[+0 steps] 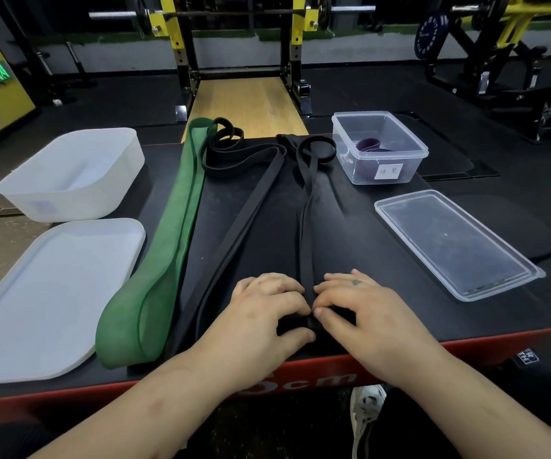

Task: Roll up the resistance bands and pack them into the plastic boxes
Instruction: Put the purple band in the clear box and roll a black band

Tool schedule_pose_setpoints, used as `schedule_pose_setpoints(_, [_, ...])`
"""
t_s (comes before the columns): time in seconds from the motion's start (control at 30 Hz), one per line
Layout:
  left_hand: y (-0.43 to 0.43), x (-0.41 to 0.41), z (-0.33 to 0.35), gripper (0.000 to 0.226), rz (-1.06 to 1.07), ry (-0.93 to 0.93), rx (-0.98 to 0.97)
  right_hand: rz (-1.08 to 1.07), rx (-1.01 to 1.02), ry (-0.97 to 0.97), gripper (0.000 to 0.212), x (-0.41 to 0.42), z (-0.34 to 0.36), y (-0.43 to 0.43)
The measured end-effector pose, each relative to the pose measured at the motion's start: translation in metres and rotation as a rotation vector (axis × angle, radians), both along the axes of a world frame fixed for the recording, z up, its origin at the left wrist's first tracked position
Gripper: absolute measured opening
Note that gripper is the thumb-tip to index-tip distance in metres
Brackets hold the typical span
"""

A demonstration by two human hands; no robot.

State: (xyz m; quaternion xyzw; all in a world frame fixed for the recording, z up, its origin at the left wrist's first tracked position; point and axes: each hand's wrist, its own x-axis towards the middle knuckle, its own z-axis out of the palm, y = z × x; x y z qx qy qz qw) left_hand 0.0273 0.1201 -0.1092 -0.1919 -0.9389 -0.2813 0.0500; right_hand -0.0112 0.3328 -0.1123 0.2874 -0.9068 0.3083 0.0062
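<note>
Fingers [300,306] of both hands meet at the near edge of the counter [383,276]. They curl down and pinch the near end of the thin band [305,226], where a small dark roll seems to be started (it is mostly hidden under the fingertips). The left hand [264,313] and right hand [357,306] sit on either side of it, equally close.

What the coming move turns on is the band's long axis. It runs straight away from the fingers, across the counter to a loop at the far edge, just beside the clear box [363,173]. Rolling should therefore go forward along that line, away from the body, with both hands advancing together.

That box, at the far right, holds a purple band [368,144], and the right hand is the nearer one for the drop. A wider black band [234,233] and the green band [175,233] lie unrolled to the left, roughly parallel. The black one runs near enough that the left hand could snag it.
</note>
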Motion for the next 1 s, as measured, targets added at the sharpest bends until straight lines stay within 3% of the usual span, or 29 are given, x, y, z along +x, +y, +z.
schedule_pose_setpoints(0.1, [-0.001,-0.001,-0.001,0.023,0.001,0.036,0.010,0.057,0.009,-0.015,0.015,-0.001,0.002,0.006])
schedule_pose_setpoints(0.23, [-0.002,-0.003,0.001,0.025,0.003,0.023,0.009,0.126,0.079,-0.051,0.032,-0.004,0.003,0.012])
schedule_pose_setpoints(0.7, [0.001,-0.002,0.002,0.033,0.028,0.012,-0.001,0.107,-0.020,-0.050,0.020,-0.012,0.003,0.009])
schedule_pose_setpoints(1.0, [0.000,-0.007,0.001,0.023,0.043,0.050,0.023,0.043,-0.062,-0.085,0.017,-0.013,0.002,0.005])
